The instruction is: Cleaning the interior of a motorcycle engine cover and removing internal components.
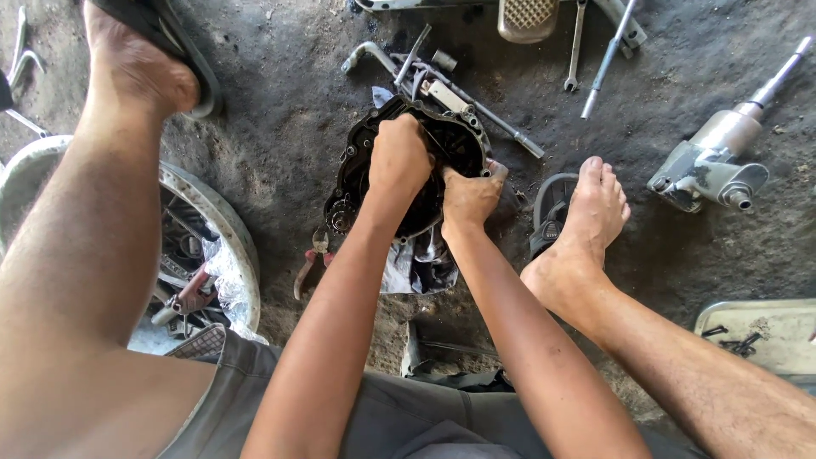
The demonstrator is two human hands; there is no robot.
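Grey shorts (255, 382) nearest, knees spread. Wheel rim (242, 238) at left on the dirt floor (280, 127). Pliers (311, 268) just left of the black engine cover (463, 140), which lies mid-floor on a rag. Left hand (398, 161) pressed on the cover's middle, fingers curled shut. Right hand (469, 197) fingers clamped on its lower right edge. Bare foot (591, 212), then impact wrench (710, 166) far right.

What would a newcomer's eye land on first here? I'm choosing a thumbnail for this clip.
First, the two hands at centre: the left hand and right hand grip a black engine cover lying on the dirty floor. Next, the grey impact wrench at right, beyond the bare foot, and the wheel rim at left.
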